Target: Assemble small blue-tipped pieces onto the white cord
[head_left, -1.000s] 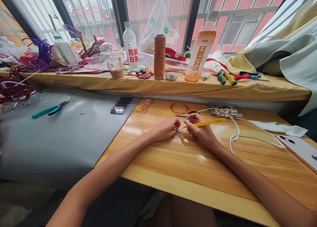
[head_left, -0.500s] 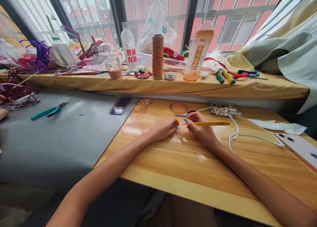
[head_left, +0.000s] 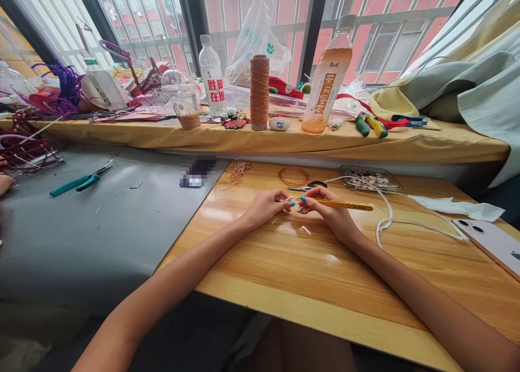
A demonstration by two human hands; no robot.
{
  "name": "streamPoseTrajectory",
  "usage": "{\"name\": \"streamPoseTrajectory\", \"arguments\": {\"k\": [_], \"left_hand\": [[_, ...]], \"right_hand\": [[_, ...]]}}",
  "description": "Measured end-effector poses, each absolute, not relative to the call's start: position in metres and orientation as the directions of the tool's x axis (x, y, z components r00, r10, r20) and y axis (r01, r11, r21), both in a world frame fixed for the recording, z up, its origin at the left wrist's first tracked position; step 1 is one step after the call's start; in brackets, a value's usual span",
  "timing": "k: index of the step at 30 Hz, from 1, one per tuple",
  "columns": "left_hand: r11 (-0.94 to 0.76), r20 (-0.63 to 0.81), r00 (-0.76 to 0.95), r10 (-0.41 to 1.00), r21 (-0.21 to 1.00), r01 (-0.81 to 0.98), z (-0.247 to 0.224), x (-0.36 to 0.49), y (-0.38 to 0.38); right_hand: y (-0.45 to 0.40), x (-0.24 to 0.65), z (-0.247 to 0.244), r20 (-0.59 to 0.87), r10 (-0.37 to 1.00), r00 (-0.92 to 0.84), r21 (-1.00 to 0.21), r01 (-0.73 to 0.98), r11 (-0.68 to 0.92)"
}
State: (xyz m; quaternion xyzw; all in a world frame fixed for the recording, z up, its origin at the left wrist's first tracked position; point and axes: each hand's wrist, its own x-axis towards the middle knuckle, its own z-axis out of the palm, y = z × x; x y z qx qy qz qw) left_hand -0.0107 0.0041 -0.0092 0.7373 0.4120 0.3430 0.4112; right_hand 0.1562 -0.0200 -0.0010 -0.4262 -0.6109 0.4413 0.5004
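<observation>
My left hand is closed in a pinch over the wooden table. A small whitish piece shows at its fingertips, too small to name. My right hand, with blue nails, grips yellow tweezers. Their tip points left, close to the left fingertips; whether it touches the small piece I cannot tell. Just behind the right hand lie black-handled scissors. A coil of orange-brown cord rests beyond both hands.
Loose cord ends, a clear tray of small parts, white cord and a phone surround the hands. Teal pliers lie on the grey mat. Bottles and a thread spool line the ledge. Another person's hand shows far left.
My left fingers have turned so the blue thumbnail shows. The right hand has shifted slightly left, bringing the tweezers' tip closer to the left fingertips, and the tweezers' rear end tilts lower.
</observation>
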Motion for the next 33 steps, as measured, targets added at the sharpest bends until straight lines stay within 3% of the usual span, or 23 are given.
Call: {"name": "streamPoseTrajectory", "arguments": {"k": [10,19,33], "left_hand": [[-0.281,0.156,0.484,0.861,0.939,0.198,-0.0111,-0.0055,-0.0029],[-0.223,0.113,0.443,0.889,0.953,0.205,-0.0121,-0.0038,-0.0041],[-0.254,0.124,0.452,0.884,0.937,0.239,-0.0123,-0.0042,-0.0053]], "right_hand": [[-0.0249,0.1544,0.0002,0.34,0.932,-0.123,-0.927,0.121,0.354],[-0.0256,0.1555,-0.001,0.386,0.915,-0.121,-0.908,0.123,0.4],[-0.026,0.1561,-0.0052,0.424,0.898,-0.115,-0.856,0.271,0.439]]}}
